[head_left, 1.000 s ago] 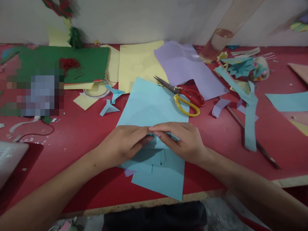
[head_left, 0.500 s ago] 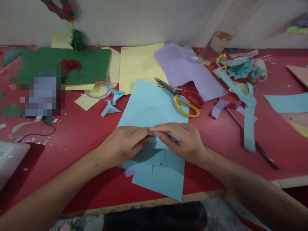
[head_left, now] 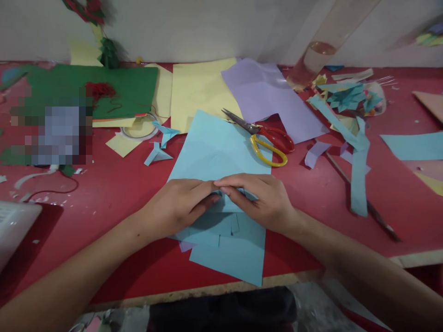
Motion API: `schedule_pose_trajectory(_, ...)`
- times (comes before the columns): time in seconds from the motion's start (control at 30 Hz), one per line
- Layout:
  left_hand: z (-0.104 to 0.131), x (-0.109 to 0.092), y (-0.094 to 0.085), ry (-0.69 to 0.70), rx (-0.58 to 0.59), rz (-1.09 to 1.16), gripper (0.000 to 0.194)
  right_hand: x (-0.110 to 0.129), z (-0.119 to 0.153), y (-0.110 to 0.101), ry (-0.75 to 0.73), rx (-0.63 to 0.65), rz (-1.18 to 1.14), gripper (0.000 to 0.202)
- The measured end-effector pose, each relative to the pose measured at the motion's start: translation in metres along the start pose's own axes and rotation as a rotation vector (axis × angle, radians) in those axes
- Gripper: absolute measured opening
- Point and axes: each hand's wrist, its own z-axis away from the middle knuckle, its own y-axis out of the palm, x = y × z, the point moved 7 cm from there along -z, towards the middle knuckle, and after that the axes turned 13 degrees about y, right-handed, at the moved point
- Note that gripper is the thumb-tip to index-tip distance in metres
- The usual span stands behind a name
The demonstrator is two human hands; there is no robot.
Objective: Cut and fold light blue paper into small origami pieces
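Observation:
My left hand (head_left: 182,201) and my right hand (head_left: 262,199) meet at the fingertips over light blue sheets. Both hands are closed, with thumbs tucked under the forefingers, on a small piece of blue paper (head_left: 224,203) that the fingers mostly cover. Beneath them lie a large light blue sheet (head_left: 211,147) and another blue sheet (head_left: 238,263) with cut slits nearby. Scissors (head_left: 254,131) with one red and one yellow handle rest on the large sheet, just beyond my right hand. Two small folded blue paper pieces (head_left: 158,154) sit beyond my left hand.
A tape roll (head_left: 157,131), green paper (head_left: 134,90), yellow paper (head_left: 204,87) and purple paper (head_left: 273,101) lie toward the wall. Blue strips (head_left: 359,184) and a thin stick (head_left: 380,219) are at right. A white device (head_left: 19,226) occupies the left edge.
The hands keep nearly the same grip and position. The whole view has shifted slightly, with things appearing a little higher.

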Motion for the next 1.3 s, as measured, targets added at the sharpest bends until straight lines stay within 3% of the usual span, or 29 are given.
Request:
schedule_pose_trajectory(0.8, -0.0009, -0.0015, -0.0009, 0.006, 0.011, -0.026, 0.020, -0.0015, 0.0005, 0.0007, 0.012, 0.012, 0.016, 0.015)
schedule_pose_trajectory(1.3, -0.0002, -0.0001, 0.0047, -0.017, 0.078, 0.028, 0.019, 0.0002, 0.0002, 0.0031, 0.006, 0.043, -0.001, 0.014)
